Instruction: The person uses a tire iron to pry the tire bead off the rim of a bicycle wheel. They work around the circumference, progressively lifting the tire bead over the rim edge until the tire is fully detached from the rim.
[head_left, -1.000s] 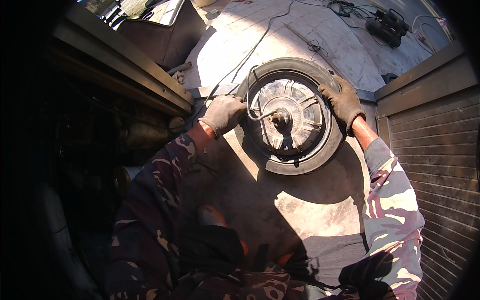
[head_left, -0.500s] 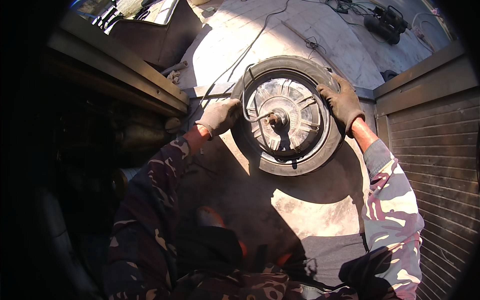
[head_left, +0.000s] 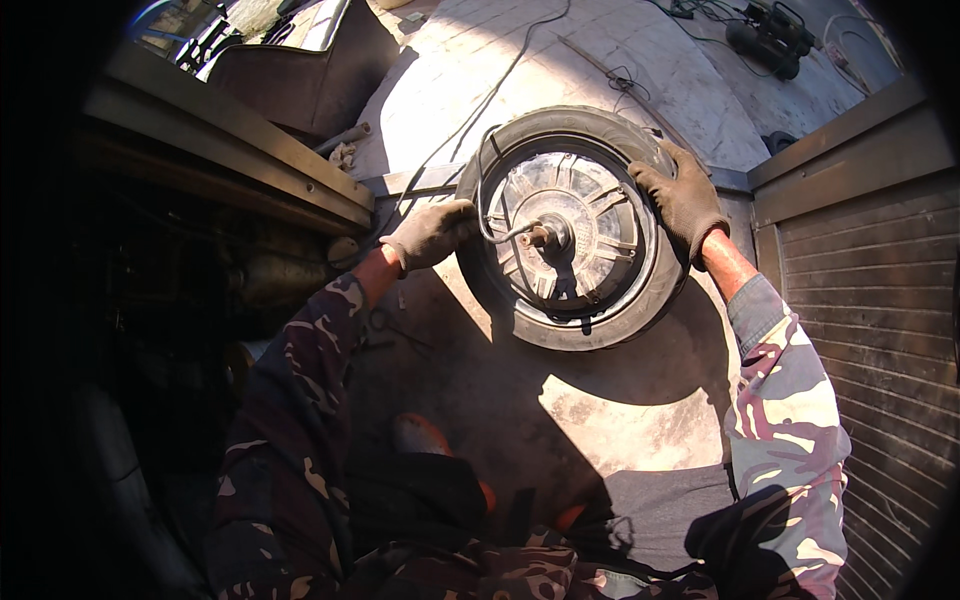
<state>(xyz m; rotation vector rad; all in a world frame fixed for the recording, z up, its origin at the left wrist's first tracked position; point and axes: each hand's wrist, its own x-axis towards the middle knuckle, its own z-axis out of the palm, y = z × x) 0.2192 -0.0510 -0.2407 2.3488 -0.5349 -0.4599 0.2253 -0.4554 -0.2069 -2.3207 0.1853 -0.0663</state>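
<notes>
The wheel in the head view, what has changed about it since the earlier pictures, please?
The wheel and left hand sit slightly further left in view; the background shifted too, so the camera probably moved. No hold was visibly taken or released: the left and right hand stay at opposite sides of the tyre.

The tyre (head_left: 665,270) is matt rubber, the hub (head_left: 590,215) scuffed metal, the sleeves (head_left: 790,420) cloth.

Has a wheel (head_left: 600,225) between left hand (head_left: 432,235) and right hand (head_left: 688,200); beyond it, shows a cable (head_left: 528,42) on the floor (head_left: 430,100) and, far right, a machine (head_left: 772,42). Includes a panel (head_left: 865,270) at right; at left, in shadow, perhaps machinery (head_left: 285,275).
</notes>
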